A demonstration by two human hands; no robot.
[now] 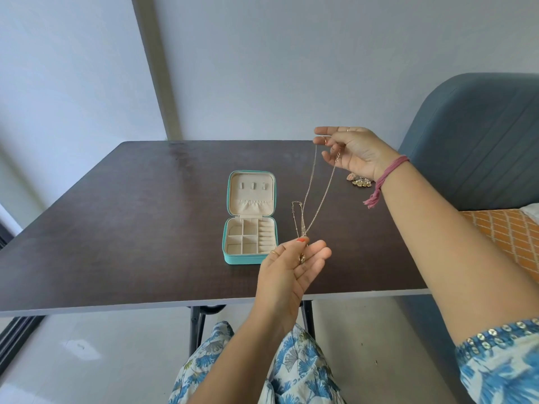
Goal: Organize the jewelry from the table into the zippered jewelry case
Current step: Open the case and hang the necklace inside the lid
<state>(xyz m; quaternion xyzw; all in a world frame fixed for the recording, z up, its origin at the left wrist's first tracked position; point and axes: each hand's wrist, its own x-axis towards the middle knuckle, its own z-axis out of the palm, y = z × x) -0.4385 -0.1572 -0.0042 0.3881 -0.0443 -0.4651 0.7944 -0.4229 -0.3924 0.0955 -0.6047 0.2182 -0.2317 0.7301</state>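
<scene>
hands first: your right hand (354, 153) is raised over the far right of the tabletop (116, 228), thumb and forefinger pinching the upper end of a thin gold necklace (319, 185) while the other fingers spread loosely. your left hand (291, 258) sits lower and nearer you, palm up, fingertips pinching the lower end, where a small pendant rests against the palm. between the two hands the chain runs in a long doubled line, slanting from upper right down to lower left, clear of the surface.

the jewelry case (249, 217) lies open just to the left of your left hand, lid flat at the back, compartment tray toward you, and no jewelry shows in it. your left hand is the nearer one to it, so i judge the coming move goes leftward, with the lower end leading and the chain's length folded or lowered to fit.

a second, shorter chain (294, 214) lies on the tabletop between the case and the hanging necklace. a small cluster of ornaments (360, 181) sits beyond your right wrist, too small to identify.

the tabletop is dark brown wood grain. pale walls stand behind it, a blue upholstered chair (472, 135) to the right, light floor below.
</scene>
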